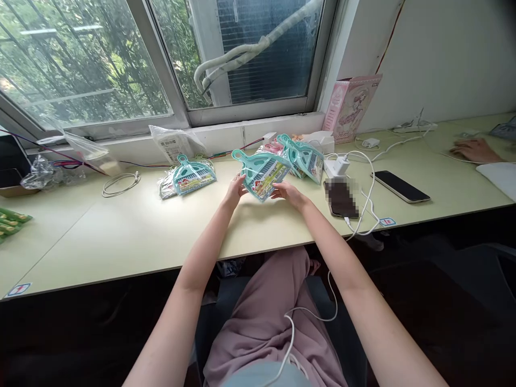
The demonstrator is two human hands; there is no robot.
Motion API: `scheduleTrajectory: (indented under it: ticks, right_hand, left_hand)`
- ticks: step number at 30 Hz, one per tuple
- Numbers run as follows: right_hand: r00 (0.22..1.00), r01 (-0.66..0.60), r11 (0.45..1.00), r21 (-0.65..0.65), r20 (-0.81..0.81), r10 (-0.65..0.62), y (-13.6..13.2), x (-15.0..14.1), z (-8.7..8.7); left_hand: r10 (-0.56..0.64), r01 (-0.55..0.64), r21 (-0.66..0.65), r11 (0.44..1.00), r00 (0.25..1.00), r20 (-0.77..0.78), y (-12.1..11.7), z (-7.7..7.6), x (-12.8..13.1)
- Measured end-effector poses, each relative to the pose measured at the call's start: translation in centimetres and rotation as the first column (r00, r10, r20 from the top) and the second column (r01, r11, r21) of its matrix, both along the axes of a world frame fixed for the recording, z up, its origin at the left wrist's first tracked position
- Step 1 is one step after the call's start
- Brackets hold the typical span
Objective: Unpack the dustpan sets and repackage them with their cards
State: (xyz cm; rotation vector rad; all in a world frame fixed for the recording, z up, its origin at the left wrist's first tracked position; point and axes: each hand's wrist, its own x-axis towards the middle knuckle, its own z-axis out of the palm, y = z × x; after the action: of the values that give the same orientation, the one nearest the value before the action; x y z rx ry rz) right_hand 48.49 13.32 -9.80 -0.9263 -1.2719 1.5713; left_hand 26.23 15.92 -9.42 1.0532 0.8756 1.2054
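Observation:
A teal mini dustpan-and-brush set (264,173) in clear printed packaging is raised a little over the table, tilted, its looped handle toward the upper left. My left hand (234,191) grips its left edge, fingers partly behind it. On the lower right edge, my right hand (289,192) pinches the packaging with thumb and fingers. To the left lies a small pile of similar packaged sets (196,176). Behind and to the right rests another pile of teal sets (308,160), with some pink handles among them.
A pixelated phone (342,199) on a charging cable and a black phone (401,186) lie to the right. A white power strip (336,165) and a pink box (350,110) stand behind. Another person's hand (478,149) rests far right. A coiled cable (121,184) lies left.

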Motion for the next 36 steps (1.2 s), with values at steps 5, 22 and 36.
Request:
scheduleTrajectory:
  ticks: [5, 22, 36]
  right_hand:
    - [1.000, 0.020, 0.999, 0.036, 0.003, -0.020, -0.4, -0.3, -0.2]
    - [0.949, 0.287, 0.945, 0.154, 0.091, -0.303, 0.4, 0.1, -0.3]
    - [0.678, 0.695, 0.709, -0.118, -0.222, -0.701, 1.5, 7.4, -0.6]
  left_hand:
    - [0.123, -0.117, -0.049, 0.992, 0.982, 0.143, 0.1, -0.5, 0.1]
    - [-0.028, 0.042, -0.050, 0.998, 0.969, 0.247, -1.2, 0.0, 1.8]
    - [0.056, -0.053, -0.051, 0.997, 0.995, 0.079, -1.1, 0.3, 0.2]
